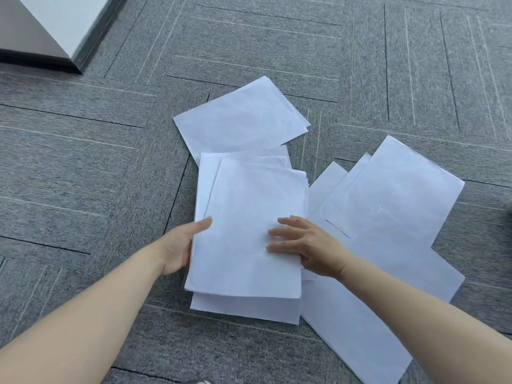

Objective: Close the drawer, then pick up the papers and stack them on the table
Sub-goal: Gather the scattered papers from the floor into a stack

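Note:
Several white papers lie scattered on the grey carpet. A gathered stack of papers (246, 231) is in the middle. My left hand (180, 245) grips its left edge, thumb on top and fingers hidden beneath. My right hand (304, 245) lies on the stack's right side with fingers spread flat over the top sheet. Another sheet (241, 126) lies just beyond the stack. More loose sheets (393, 206) fan out to the right, partly under my right wrist. No drawer and no table top is in view.
A white and dark furniture corner (55, 26) stands at the upper left on the carpet (83, 167). Grey carpet tiles surround the papers on all sides.

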The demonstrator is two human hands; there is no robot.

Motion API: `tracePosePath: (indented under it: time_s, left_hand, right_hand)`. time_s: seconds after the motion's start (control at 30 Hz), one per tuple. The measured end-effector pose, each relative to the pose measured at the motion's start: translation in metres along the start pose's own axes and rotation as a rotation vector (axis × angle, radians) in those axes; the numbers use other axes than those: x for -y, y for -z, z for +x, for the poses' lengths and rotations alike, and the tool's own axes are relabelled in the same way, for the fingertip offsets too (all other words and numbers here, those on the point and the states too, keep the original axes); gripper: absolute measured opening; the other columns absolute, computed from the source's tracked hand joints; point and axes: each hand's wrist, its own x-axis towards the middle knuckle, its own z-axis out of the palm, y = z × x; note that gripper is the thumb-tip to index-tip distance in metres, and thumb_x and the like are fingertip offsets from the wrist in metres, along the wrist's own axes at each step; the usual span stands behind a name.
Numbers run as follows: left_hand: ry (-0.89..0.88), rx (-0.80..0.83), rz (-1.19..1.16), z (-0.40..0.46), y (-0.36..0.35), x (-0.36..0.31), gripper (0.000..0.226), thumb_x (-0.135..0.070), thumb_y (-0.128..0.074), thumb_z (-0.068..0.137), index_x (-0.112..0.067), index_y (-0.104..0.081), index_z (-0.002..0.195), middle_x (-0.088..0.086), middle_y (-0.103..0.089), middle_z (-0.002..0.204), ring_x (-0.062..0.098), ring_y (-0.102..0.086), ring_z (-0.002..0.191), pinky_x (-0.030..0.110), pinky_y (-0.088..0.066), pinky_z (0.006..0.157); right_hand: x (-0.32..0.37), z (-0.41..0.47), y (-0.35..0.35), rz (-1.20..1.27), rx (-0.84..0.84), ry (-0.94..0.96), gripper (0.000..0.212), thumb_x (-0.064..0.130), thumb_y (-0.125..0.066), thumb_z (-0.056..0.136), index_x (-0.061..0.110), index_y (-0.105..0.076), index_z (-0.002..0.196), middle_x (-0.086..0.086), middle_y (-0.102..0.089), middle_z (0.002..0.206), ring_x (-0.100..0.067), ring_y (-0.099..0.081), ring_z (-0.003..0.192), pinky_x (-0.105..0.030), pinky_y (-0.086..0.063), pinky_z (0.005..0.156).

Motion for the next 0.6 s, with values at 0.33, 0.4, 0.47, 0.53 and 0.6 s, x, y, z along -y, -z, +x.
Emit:
tracePosePath:
  time_s: [0.33,0.4,0.47,0.53,0.6]
  left_hand:
    - [-0.162,-0.283,0.075,0.009,-0.011,0.006,0.035,0.006,-0.063,0.083,-0.006,-0.060,0.116,0.017,-0.070,0.109,0.035,-0.068,0.094,0.043,-0.055,0.079]
    - [-0.178,-0.276,0.047,0.006,-0.005,0.004,0.035,0.005,-0.063,0.084,-0.007,-0.060,0.116,0.016,-0.070,0.108,0.033,-0.068,0.091,0.040,-0.054,0.074]
    - [-0.184,-0.260,0.003,0.005,0.000,0.003,0.034,0.004,-0.061,0.085,-0.007,-0.060,0.117,0.017,-0.070,0.110,0.033,-0.068,0.092,0.041,-0.054,0.076]
    - [-0.185,-0.257,-0.033,0.004,0.005,0.003,0.039,0.003,-0.061,0.085,-0.005,-0.059,0.122,0.019,-0.068,0.115,0.034,-0.067,0.096,0.044,-0.053,0.080]
    - [-0.188,-0.262,-0.059,0.004,0.007,0.003,0.043,0.003,-0.060,0.085,-0.004,-0.056,0.127,0.019,-0.066,0.119,0.035,-0.065,0.100,0.045,-0.052,0.083]
  right_hand:
    - [-0.015,-0.033,0.015,0.036,-0.109,-0.590,0.063,-0.004,-0.039,0.073,0.018,-0.057,0.129,-0.005,-0.051,0.143,-0.033,-0.043,0.131,-0.044,-0.046,0.098]
    - [-0.030,-0.049,0.026,-0.030,-0.169,-0.860,0.053,0.003,-0.049,0.082,0.017,-0.053,0.133,-0.007,-0.051,0.136,-0.034,-0.045,0.121,-0.041,-0.047,0.089]
    - [-0.046,-0.065,0.039,-0.047,-0.128,-1.110,0.052,0.025,-0.059,0.089,0.019,-0.046,0.138,-0.010,-0.047,0.134,-0.033,-0.042,0.121,-0.042,-0.044,0.090]
    - [-0.061,-0.083,0.050,-0.009,-0.015,-1.297,0.070,0.050,-0.066,0.082,0.023,-0.039,0.142,-0.011,-0.043,0.133,-0.032,-0.038,0.124,-0.044,-0.043,0.094]
    - [-0.072,-0.097,0.055,0.003,0.080,-1.380,0.084,0.063,-0.070,0.073,0.027,-0.036,0.141,-0.012,-0.042,0.132,-0.032,-0.038,0.125,-0.045,-0.042,0.095]
